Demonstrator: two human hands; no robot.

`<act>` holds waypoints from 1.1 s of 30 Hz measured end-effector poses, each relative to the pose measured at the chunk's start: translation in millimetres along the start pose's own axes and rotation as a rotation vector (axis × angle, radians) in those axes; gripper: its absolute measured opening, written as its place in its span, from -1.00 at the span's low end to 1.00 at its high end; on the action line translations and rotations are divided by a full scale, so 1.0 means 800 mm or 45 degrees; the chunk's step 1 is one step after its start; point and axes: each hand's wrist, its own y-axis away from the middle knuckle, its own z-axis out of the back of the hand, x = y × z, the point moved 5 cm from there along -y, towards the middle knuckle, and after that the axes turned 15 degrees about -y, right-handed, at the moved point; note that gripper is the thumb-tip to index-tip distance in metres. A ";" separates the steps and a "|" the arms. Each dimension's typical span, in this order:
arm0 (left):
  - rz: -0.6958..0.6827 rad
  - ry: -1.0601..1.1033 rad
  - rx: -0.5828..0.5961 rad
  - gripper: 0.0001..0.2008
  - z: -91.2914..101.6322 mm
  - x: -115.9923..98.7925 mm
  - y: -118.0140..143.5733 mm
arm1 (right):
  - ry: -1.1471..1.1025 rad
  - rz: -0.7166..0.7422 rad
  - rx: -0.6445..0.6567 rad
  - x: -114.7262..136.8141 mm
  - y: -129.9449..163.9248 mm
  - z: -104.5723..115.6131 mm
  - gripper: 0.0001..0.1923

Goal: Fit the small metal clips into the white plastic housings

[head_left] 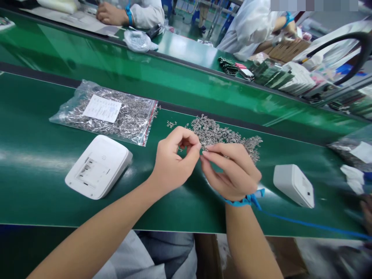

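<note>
Both hands meet in front of a pile of small silvery metal parts [215,130] on the green bench. My left hand [176,159] is closed in a pinch, thumb against forefinger; whatever lies between them is too small to make out. Fingertips of my right hand [232,170] are pinched together right beside the left ones, and a tiny metal piece seems to show there, its kind unclear. A blue strap [241,201] circles the right wrist. Left of the hands lies a white plastic housing [113,162] with a recessed compartment facing up.
A clear zip bag of metal parts [130,112] lies behind the left housing. Another white housing [286,180] stands at right, near a second bag [356,149]. The blue cord [314,223] runs off right. Beyond the green divider [180,83], co-workers' arms [113,14] show.
</note>
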 end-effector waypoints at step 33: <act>0.086 0.041 0.097 -0.89 -0.007 0.005 0.002 | -0.464 -0.457 -0.210 -0.037 0.012 0.004 -0.82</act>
